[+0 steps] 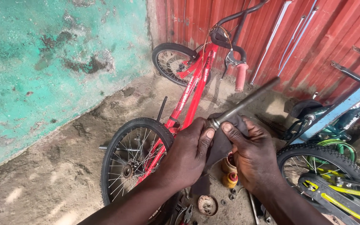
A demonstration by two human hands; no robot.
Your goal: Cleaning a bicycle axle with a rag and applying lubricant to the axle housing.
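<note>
A long grey metal rod point(246, 102), dull and slightly scuffed, slants up and to the right from the person's hands, its upper end blunt and its lower end ringed with a brighter collar; a dark grey cloth point(221, 141) hangs wrapped under that lower end. The rod is held in the air above the dirt floor point(63, 175), over the red-framed small bicycle point(188, 96) that lies on its side with its spoked rear wheel point(132, 160) toward the person and its front wheel against the red corrugated metal wall point(321, 41). To the left there is open ground running up to the patchy turquoise plastered wall point(42, 62); to the right the space is crowded by a blue and yellow-green bicycle point(334, 166) whose knobbly tyre sits close beside the right wrist. Just below the hands stand a small yellow and orange bottle point(230, 180) and a rusty round metal cap point(207, 205), with small loose parts scattered near them. The left hand point(188, 156) is curled shut, thumb pressing the rod's collared end through the cloth. The right hand point(253, 156) is likewise closed, thumb on the rod just beside the left thumb and fingers folded around the cloth.
</note>
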